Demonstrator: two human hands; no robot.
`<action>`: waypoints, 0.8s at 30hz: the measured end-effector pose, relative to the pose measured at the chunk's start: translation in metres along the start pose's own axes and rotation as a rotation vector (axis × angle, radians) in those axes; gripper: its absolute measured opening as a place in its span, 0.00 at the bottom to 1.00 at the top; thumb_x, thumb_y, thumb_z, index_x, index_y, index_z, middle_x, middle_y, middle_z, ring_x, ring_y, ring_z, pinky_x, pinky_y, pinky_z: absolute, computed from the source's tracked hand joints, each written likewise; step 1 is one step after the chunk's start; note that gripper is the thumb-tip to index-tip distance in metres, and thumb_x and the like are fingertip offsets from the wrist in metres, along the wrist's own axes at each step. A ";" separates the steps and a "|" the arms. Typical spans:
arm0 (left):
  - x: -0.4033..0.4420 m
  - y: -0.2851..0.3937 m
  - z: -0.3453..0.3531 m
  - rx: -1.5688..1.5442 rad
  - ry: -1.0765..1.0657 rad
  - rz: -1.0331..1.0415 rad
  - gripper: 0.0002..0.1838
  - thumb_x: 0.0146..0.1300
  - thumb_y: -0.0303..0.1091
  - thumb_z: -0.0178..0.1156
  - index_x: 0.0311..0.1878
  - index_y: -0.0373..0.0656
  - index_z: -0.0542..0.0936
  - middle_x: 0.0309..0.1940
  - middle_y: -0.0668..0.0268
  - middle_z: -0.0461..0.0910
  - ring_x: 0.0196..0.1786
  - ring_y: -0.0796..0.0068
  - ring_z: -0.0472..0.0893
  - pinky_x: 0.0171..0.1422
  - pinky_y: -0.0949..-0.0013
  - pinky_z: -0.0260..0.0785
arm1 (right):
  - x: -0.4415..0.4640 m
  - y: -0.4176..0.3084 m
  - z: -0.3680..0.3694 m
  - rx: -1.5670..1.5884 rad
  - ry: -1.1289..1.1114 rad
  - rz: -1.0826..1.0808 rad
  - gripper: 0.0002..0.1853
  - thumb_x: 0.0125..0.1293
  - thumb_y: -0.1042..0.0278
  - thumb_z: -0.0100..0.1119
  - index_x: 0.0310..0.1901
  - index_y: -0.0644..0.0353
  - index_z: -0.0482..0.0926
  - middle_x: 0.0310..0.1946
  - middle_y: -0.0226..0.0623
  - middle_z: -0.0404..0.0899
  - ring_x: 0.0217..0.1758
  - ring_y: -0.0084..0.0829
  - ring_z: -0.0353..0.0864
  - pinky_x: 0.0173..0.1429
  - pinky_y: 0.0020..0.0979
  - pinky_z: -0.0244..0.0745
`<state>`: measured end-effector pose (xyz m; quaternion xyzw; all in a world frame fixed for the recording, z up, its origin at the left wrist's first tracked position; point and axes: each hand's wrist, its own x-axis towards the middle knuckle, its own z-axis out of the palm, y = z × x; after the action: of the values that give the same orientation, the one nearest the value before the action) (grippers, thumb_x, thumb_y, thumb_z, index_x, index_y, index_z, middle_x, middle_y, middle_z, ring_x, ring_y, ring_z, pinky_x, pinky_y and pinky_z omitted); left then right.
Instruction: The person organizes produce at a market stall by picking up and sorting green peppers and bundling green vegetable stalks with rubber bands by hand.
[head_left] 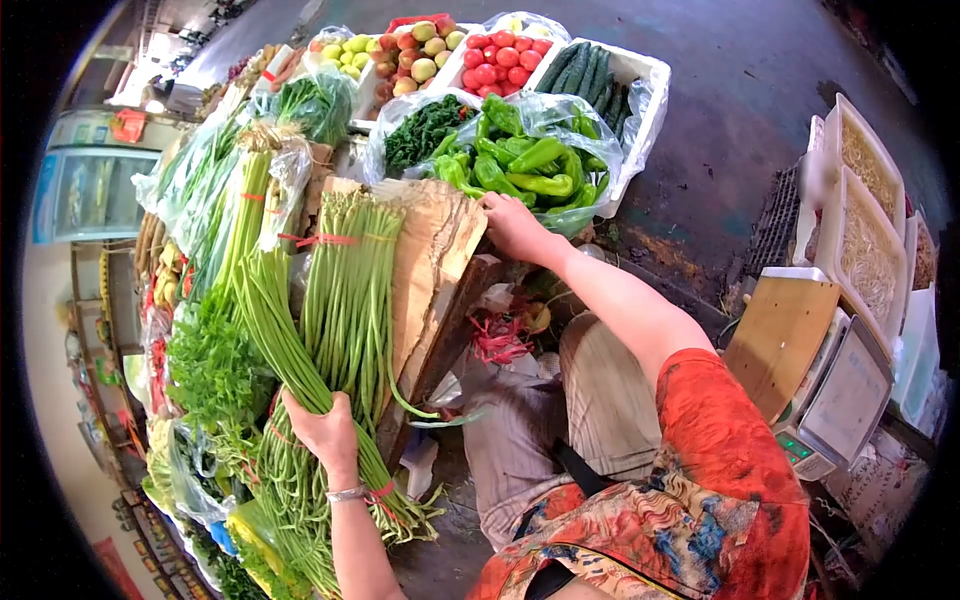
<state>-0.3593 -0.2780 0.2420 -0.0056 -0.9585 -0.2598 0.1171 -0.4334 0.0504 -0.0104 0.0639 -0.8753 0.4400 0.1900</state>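
Observation:
My left hand (325,432), with a bracelet at the wrist, is closed around a long bundle of green beans (275,325) that slants across the lower left. A red band circles the bundle's lower end. Beside it, a second bundle of long beans (345,290), tied with red and yellow bands, lies on a torn sheet of cardboard (440,255). At the cardboard's upper right corner, my right hand (518,230) has its fingers closed on the edge, next to the plastic bag of green peppers (540,170). Its fingertips are partly hidden.
Leafy greens (215,350) and more beans crowd the left. White boxes of tomatoes (503,62), cucumbers (585,78) and fruit (415,55) stand at the back. On the right are a scale (848,390), a wooden board (780,345) and trays of sprouts (868,240).

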 end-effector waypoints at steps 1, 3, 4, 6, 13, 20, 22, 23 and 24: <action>0.000 -0.002 0.000 0.004 0.007 0.027 0.24 0.55 0.22 0.61 0.57 0.32 0.71 0.41 0.61 0.79 0.37 0.69 0.75 0.47 0.64 0.71 | -0.001 -0.002 -0.008 0.000 -0.001 0.001 0.15 0.55 0.84 0.58 0.41 0.56 0.85 0.48 0.41 0.77 0.54 0.46 0.75 0.58 0.42 0.73; 0.001 -0.001 0.000 -0.020 0.005 0.017 0.25 0.54 0.21 0.61 0.57 0.31 0.71 0.41 0.58 0.79 0.39 0.66 0.77 0.50 0.63 0.71 | -0.001 0.000 -0.025 0.000 0.145 0.093 0.15 0.56 0.83 0.58 0.43 0.56 0.84 0.46 0.42 0.79 0.54 0.46 0.76 0.58 0.42 0.72; 0.000 0.000 0.000 -0.042 0.001 0.008 0.25 0.53 0.21 0.61 0.57 0.31 0.71 0.42 0.56 0.80 0.40 0.64 0.78 0.53 0.62 0.72 | -0.002 0.005 -0.032 -0.082 0.215 0.144 0.14 0.57 0.81 0.58 0.45 0.56 0.84 0.43 0.42 0.80 0.54 0.46 0.75 0.59 0.42 0.70; 0.000 0.001 0.000 -0.036 -0.003 -0.001 0.25 0.53 0.21 0.61 0.57 0.31 0.71 0.42 0.56 0.80 0.40 0.64 0.78 0.53 0.62 0.72 | -0.010 0.012 -0.047 -0.300 0.256 0.282 0.15 0.57 0.77 0.60 0.48 0.55 0.82 0.47 0.40 0.78 0.55 0.45 0.74 0.60 0.45 0.68; 0.001 0.006 -0.002 -0.004 -0.024 -0.048 0.25 0.54 0.21 0.61 0.58 0.31 0.71 0.42 0.56 0.80 0.40 0.64 0.78 0.53 0.61 0.72 | -0.038 0.051 -0.067 -0.512 0.192 0.336 0.21 0.52 0.77 0.66 0.50 0.54 0.78 0.50 0.38 0.73 0.58 0.45 0.71 0.59 0.43 0.67; 0.001 0.004 0.000 -0.021 -0.020 -0.033 0.25 0.54 0.21 0.61 0.58 0.31 0.71 0.42 0.56 0.80 0.40 0.64 0.78 0.53 0.61 0.72 | -0.044 0.032 -0.073 0.582 0.363 0.661 0.15 0.73 0.61 0.59 0.53 0.63 0.76 0.39 0.39 0.85 0.31 0.28 0.81 0.38 0.30 0.76; 0.000 0.003 0.000 -0.032 -0.008 -0.040 0.25 0.54 0.21 0.61 0.58 0.30 0.71 0.42 0.56 0.80 0.40 0.63 0.78 0.53 0.61 0.72 | -0.049 0.025 -0.083 0.824 0.337 0.721 0.15 0.75 0.59 0.56 0.53 0.63 0.77 0.39 0.38 0.85 0.30 0.24 0.80 0.35 0.28 0.75; 0.000 0.002 0.000 -0.032 -0.009 -0.039 0.25 0.54 0.21 0.61 0.58 0.30 0.71 0.42 0.56 0.80 0.40 0.63 0.78 0.53 0.61 0.72 | -0.051 0.024 -0.086 1.067 0.306 0.773 0.15 0.77 0.58 0.54 0.52 0.62 0.77 0.39 0.37 0.84 0.28 0.21 0.79 0.33 0.25 0.74; 0.001 0.001 0.000 -0.020 -0.009 -0.027 0.25 0.54 0.21 0.61 0.58 0.30 0.71 0.42 0.56 0.80 0.40 0.63 0.78 0.53 0.61 0.72 | -0.053 0.023 -0.085 1.160 0.291 0.780 0.16 0.79 0.55 0.51 0.53 0.60 0.78 0.38 0.37 0.84 0.27 0.19 0.77 0.32 0.24 0.73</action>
<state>-0.3603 -0.2770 0.2427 0.0052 -0.9563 -0.2712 0.1090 -0.3674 0.1289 -0.0025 -0.2226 -0.4249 0.8748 0.0689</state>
